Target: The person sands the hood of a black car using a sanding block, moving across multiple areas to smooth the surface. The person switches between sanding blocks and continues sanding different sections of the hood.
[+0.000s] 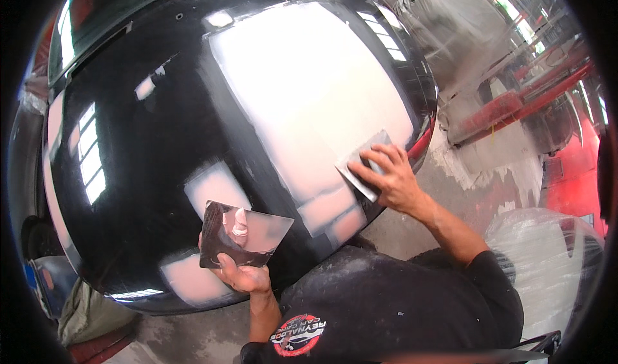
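A black car hood (154, 164) spreads before me, marked with pale pinkish-white filler patches. The largest filler patch (302, 87) covers much of its right half. My right hand (398, 182) grips a thin grey putty spreader (358, 171), its fingers laid over the top; the blade rests at the lower right of that patch. From below, my left hand (243, 276) holds a dark-smeared mixing board (270, 232) tilted above the hood's near edge. On the board sits a small lump of pink putty (239, 227). Most left fingers are hidden beneath it.
Smaller filler patches (217, 187) dot the hood. At the right stand red metal equipment (496, 116) and plastic-sheeted items (444, 36). Clear plastic wrap (541, 267) lies at the lower right. A cloth-covered object (90, 312) is at the lower left.
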The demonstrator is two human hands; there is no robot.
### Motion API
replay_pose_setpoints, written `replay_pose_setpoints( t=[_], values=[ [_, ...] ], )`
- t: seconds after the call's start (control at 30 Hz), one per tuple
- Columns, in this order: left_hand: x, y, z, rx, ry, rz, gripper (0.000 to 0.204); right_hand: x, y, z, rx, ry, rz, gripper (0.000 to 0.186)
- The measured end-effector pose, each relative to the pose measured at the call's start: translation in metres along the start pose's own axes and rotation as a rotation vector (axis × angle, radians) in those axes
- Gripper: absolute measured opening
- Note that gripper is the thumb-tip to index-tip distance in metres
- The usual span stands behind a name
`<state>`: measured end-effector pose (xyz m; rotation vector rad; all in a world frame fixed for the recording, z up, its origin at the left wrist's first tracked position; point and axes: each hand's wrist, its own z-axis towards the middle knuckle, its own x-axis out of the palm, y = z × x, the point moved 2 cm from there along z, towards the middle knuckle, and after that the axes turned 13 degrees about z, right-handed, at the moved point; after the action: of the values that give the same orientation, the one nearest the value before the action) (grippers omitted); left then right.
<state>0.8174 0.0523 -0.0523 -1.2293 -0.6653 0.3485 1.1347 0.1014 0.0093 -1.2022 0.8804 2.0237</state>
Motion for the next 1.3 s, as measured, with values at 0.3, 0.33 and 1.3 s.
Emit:
replay_pose_setpoints(
  t=[0.3, 0.33, 1.3],
  values=[
    [0.009, -0.013, -0.001, 0.036, 0.000, 0.060, 0.060, -0.059, -0.017, 0.054, 0.070, -0.073, 0.085, 0.067],
    [0.011, -0.014, -0.001, 0.002, 0.006, 0.006, 0.060, -0.059, -0.022, 0.086, -0.029, -0.099, 0.049, 0.066],
    [0.005, -0.006, -0.002, -0.020, -0.026, 0.062, 0.065, -0.009, 0.021, 0.075, -0.026, 0.229, 0.064, 0.064]
  ],
)
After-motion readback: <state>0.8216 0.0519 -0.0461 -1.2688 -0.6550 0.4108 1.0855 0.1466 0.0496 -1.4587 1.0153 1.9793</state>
